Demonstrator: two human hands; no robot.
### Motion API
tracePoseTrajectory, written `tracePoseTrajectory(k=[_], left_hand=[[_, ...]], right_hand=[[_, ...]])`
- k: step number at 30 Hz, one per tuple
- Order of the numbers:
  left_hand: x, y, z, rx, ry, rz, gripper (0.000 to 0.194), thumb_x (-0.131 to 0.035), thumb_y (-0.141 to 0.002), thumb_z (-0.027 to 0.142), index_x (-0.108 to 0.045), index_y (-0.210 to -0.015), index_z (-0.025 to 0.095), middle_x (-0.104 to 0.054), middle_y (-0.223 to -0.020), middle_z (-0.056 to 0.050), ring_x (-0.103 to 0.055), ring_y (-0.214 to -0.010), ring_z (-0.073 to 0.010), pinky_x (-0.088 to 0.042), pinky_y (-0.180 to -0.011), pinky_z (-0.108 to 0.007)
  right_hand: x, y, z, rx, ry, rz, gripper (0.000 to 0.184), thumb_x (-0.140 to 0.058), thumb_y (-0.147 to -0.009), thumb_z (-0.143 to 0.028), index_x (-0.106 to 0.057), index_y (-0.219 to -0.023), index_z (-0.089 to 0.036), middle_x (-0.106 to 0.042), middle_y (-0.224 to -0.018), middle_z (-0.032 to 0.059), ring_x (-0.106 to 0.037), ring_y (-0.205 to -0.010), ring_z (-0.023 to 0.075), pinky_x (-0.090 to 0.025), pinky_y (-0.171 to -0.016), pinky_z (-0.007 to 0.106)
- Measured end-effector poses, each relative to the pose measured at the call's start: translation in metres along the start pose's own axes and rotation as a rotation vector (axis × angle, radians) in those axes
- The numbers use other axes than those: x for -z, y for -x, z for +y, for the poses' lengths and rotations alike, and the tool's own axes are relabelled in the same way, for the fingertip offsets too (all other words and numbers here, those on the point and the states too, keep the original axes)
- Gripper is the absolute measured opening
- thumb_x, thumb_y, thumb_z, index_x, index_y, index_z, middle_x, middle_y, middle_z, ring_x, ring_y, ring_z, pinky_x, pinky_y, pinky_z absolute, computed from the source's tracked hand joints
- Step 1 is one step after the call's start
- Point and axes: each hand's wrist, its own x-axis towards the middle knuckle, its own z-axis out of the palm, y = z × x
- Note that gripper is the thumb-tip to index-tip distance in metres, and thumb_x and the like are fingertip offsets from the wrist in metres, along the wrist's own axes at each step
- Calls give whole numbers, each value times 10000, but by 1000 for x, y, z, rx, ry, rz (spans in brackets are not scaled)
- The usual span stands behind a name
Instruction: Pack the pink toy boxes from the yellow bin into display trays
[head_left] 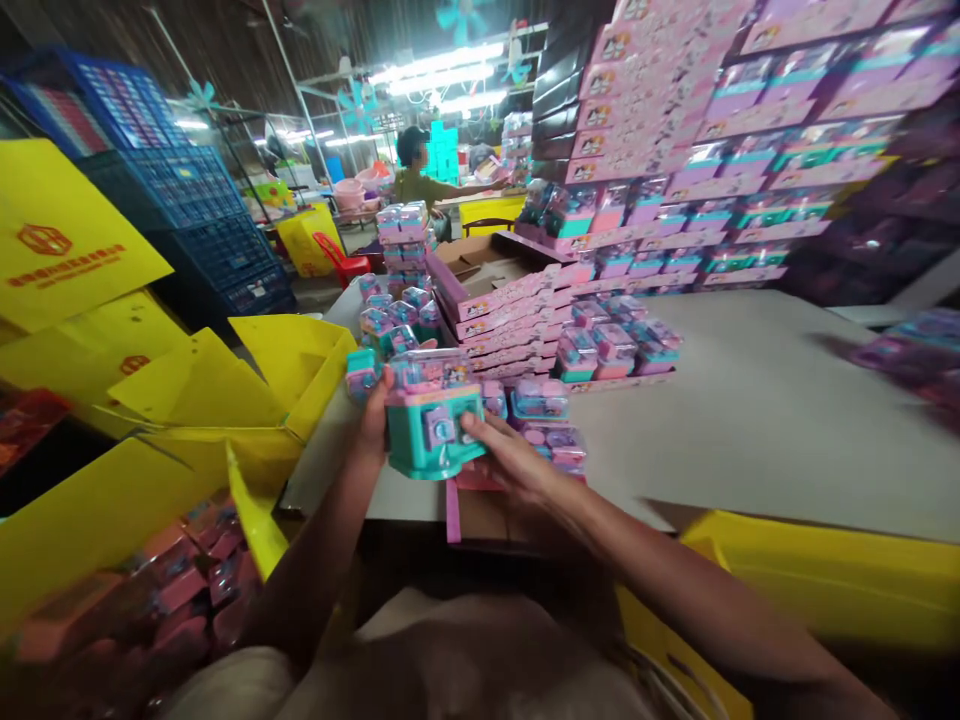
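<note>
Between my two hands is a teal toy candy machine [431, 432] with a clear top and a small purple dial on its front. My left hand [373, 415] grips its left side, fingers mostly hidden behind it. With fingers against the right side and front, my right hand [510, 452] holds it too. Just below and behind it, an open pink display tray [453, 512] sits at the table's near edge, partly filled with similar toys [551, 425]. Another teal toy [361, 374] stands left of the held one.
Flattened pink trays [510, 325] are stacked behind. Filled trays [720, 180] pile high at the back right of the white table [757, 400]. Yellow cartons [292, 385] stand left, one holding pinkish toys [180, 580]; another yellow carton [825, 580] is right. A person [420, 180] sits farther back.
</note>
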Motion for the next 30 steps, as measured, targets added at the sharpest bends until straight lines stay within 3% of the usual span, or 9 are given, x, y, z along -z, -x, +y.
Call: tracePoseTrajectory(k=[2,5,7,10,12,17,23,27,30], left_hand=[[-13,10,-4,27,106,14,788,-556,-921,814,-665,-1395,194,-743,-1345,-151,-630,-1373,-394,-543,-1116,-555],[-25,31,-14,-44,69,71,790,-664,-900,763,-589,-1506,262,-649,-1517,-115,-536,-1490,-343,-479,-1217,-496],[-30,43,-21,-71,13,71,845,-714,-877,742,-527,-1566,290,-577,-1600,-105,-474,-1544,-323,-437,-1258,-465],[-38,53,-29,-69,5,52,891,-692,-877,766,-478,-1603,295,-550,-1620,-123,-473,-1545,-330,-449,-1247,-471],[-42,55,-33,-67,27,29,913,-690,-853,801,-493,-1589,297,-585,-1580,-134,-507,-1515,-342,-473,-1225,-486],[-47,64,-37,-27,111,-133,931,-868,-743,702,-543,-1523,313,-640,-1495,-139,-618,-1388,-365,-562,-1127,-504],[-42,78,-40,28,154,-209,809,-864,-799,555,-559,-1502,297,-668,-1439,-132,-681,-1286,-346,-607,-1048,-490],[-48,80,-36,15,116,-243,764,-926,-748,424,-623,-1431,259,-702,-1387,-119,-711,-1229,-335,-618,-1027,-451],[-63,78,-38,-7,51,-375,839,-959,-708,380,-611,-1458,236,-686,-1423,-129,-666,-1320,-366,-573,-1120,-495]], right_hand=[[-1,12,1,87,74,134,786,-749,-848,-763,-607,-1473,-309,-729,-1355,83,-698,-1246,311,-615,-1053,497],[7,33,-7,189,328,231,899,-703,-854,-814,-506,-1591,-338,-567,-1602,61,-454,-1545,319,-381,-1292,533],[13,45,-13,208,477,239,961,-617,-878,-865,-444,-1643,-311,-471,-1684,76,-315,-1627,311,-260,-1345,534],[18,59,-17,196,562,268,951,-465,-924,-905,-449,-1648,-288,-430,-1712,87,-249,-1657,302,-187,-1363,534],[19,67,-18,180,562,305,936,-434,-929,-912,-476,-1633,-296,-461,-1692,81,-291,-1640,312,-213,-1358,547],[12,79,-15,167,457,345,858,-442,-970,-862,-462,-1636,-321,-586,-1576,66,-482,-1517,342,-465,-1228,569],[22,89,-12,173,592,335,796,-395,-1016,-817,-488,-1621,-308,-674,-1440,93,-554,-1436,334,-452,-1222,578],[44,105,-51,324,967,270,1036,-750,-783,-840,-497,-1614,-275,-561,-1564,153,-531,-1420,403,-481,-1168,611],[59,118,-79,406,1140,182,1157,-914,-613,-776,-531,-1578,-266,-553,-1540,153,-506,-1414,425,-507,-1130,633]])
